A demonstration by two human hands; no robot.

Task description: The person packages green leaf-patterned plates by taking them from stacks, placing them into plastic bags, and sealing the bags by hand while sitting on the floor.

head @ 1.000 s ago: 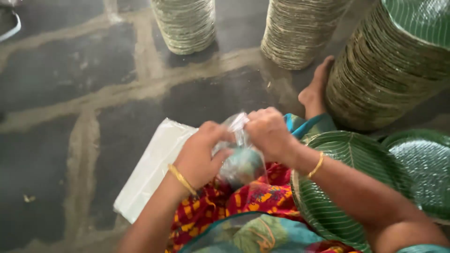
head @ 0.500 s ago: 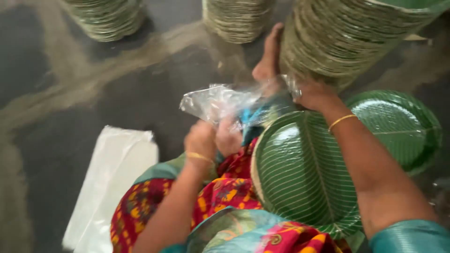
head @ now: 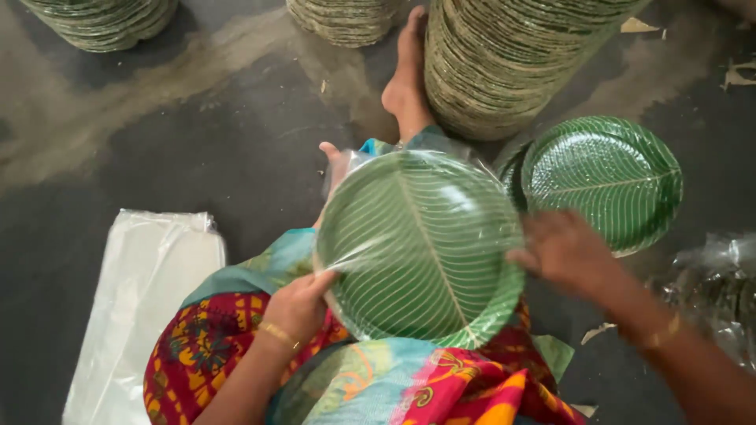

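Both hands [head: 299, 303] [head: 563, 252] on green leaf-pattern plate [head: 417, 252] inside clear bag [head: 472, 169]

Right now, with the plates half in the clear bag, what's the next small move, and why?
Probably pull the bag further over the plates: film covers only their far part. The left hand pinches the near rim, and the right hand steadies the right edge.

I note the plate [head: 421, 248] is green with pale leaf-vein lines, under a clear, glossy film. A second plate [head: 602, 181] shows the same green veined pattern. The plate stacks [head: 512, 63] are olive-tan at the edges. The garment [head: 213, 346] is red, yellow, teal and pink print. The bags [head: 142, 307] are translucent white; the floor [head: 157, 134] is dark grey, streaked beige.
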